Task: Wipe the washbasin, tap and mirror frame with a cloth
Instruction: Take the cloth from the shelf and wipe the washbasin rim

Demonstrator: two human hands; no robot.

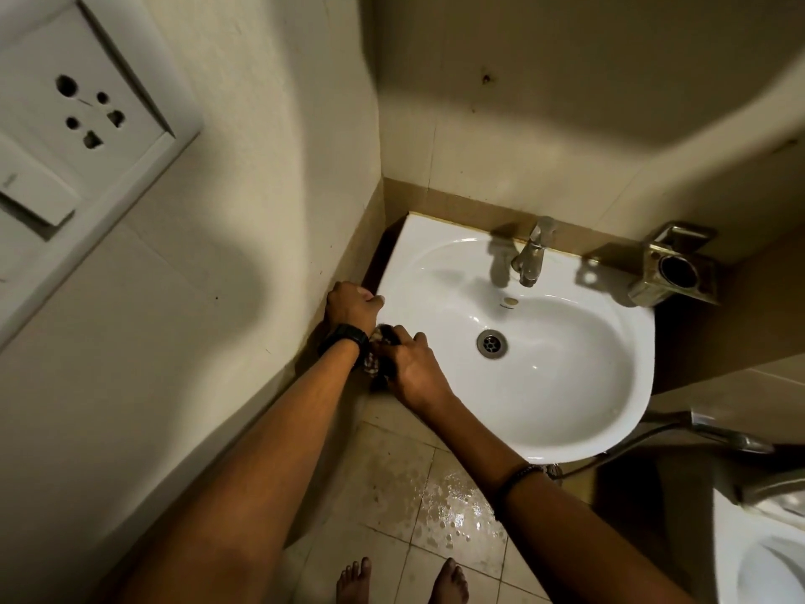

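Observation:
A white washbasin [562, 385] is fixed in the corner, with a metal tap [531, 255] at its back edge and a drain [492, 343] in the bowl. My left hand [350, 305], with a black watch on the wrist, grips the basin's left rim. Just below it, my right hand [411, 368] presses a dark patterned cloth [378, 359] against the front-left edge of the basin. Most of the cloth is hidden under the fingers. No mirror frame is in view.
A metal holder [673, 272] is mounted on the wall right of the tap. A hand-spray hose [714, 431] hangs at the right, above part of a white toilet [766, 555]. A socket plate [74, 119] is on the left wall. The floor tiles [440, 507] are wet.

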